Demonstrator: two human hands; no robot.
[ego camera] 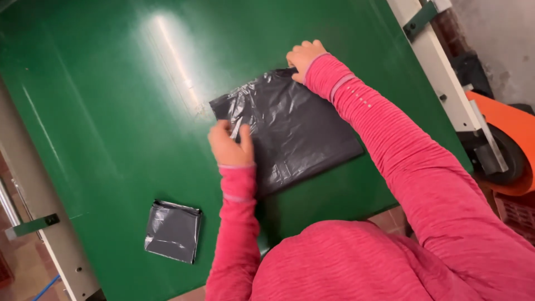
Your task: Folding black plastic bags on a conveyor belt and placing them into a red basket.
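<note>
The black plastic bag (290, 131) lies flat mid-table, long axis running corner to corner. The left hand (231, 146) pinches its near-left edge, and the right hand (304, 57) grips the far corner. A folded bag (173, 231) sits near the table's (100, 111) front edge.

Glossy dark-grey plastic bag (290, 131) under both hands. Smaller folded bag (173, 231), same dark grey, below the left hand (229, 146). Deep green bench (111, 111) beneath. Ribbed pink sleeves (390, 139), paler pink cuffs. Orange roll (504, 125) beyond the right hand (304, 56), beside an off-white frame (446, 78).
</note>
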